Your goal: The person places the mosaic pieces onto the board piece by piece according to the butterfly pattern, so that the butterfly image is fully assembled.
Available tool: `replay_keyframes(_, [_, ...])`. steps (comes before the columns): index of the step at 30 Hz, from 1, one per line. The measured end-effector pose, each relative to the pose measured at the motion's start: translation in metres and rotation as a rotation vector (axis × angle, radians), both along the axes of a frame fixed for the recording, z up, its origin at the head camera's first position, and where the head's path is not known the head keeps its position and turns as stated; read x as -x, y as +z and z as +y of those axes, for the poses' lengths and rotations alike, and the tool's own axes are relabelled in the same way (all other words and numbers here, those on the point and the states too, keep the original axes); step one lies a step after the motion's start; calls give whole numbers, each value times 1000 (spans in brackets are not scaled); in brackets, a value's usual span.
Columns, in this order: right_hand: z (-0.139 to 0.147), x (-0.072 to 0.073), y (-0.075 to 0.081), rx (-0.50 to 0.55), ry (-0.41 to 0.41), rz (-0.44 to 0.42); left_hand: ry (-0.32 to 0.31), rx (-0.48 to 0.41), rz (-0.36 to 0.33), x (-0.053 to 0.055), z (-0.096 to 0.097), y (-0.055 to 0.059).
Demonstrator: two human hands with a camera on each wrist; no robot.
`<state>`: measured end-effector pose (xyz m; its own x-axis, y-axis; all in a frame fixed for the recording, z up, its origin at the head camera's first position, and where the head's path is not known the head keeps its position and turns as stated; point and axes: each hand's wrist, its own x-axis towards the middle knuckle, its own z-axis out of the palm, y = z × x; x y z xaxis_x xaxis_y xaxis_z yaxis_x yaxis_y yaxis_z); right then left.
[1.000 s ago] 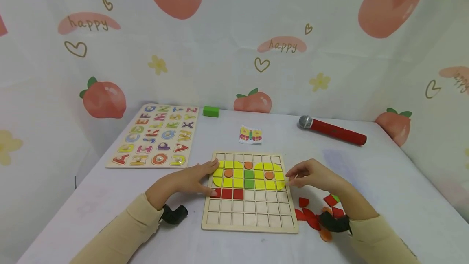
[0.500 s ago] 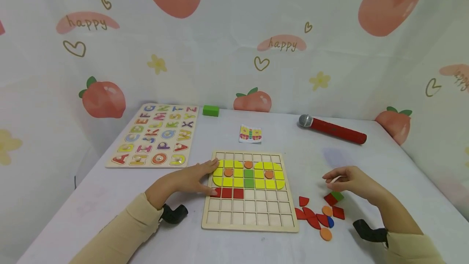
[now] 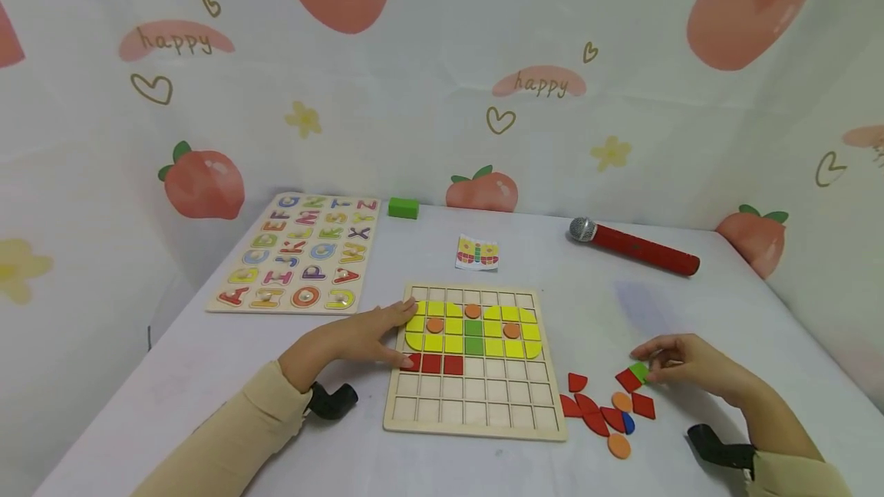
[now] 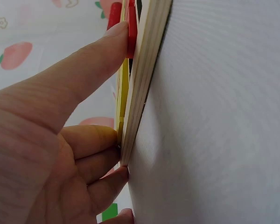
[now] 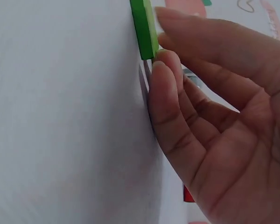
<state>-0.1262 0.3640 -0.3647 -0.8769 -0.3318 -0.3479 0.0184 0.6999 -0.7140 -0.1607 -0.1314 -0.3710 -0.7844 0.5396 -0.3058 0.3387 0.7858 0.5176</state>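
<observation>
A wooden grid board (image 3: 476, 422) lies flat in the middle of the head view, with yellow tiles (image 3: 433, 343), green tiles (image 3: 473, 337) and orange discs set in it. Three red tiles (image 3: 431, 363) form a row at its left. My left hand (image 3: 352, 341) rests on the board's left edge, its thumb touching the leftmost red tile (image 4: 132, 37) in the left wrist view. My right hand (image 3: 694, 366) is lowered at a loose green tile (image 3: 639, 372), thumb and fingertips right beside it. In the right wrist view that green tile (image 5: 143, 30) is at the fingertips, not clearly pinched.
Loose red pieces (image 3: 595, 422), orange discs (image 3: 619, 446) and a blue piece (image 3: 628, 422) lie right of the board. Behind it are a small picture card (image 3: 477, 253), a red microphone (image 3: 638, 248), a green block (image 3: 404, 208) and an alphabet puzzle board (image 3: 297, 255).
My right hand has moved from the board's right edge out to the right and down to the loose green tile. My left hand has stayed on the board.
</observation>
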Motion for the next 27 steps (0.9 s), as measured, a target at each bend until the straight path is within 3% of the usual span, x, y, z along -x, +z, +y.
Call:
replay_keyframes(7, [1,-2,-1,14,77,49,6,4,5,-1,0,0])
replay_keyframes(23, [-4,3,5,38,-28,-25,17,16,12,-1,-1,-1])
replay_keyframes(27, [-12,6,11,94,2,-24,20,12,9,0,0,-3])
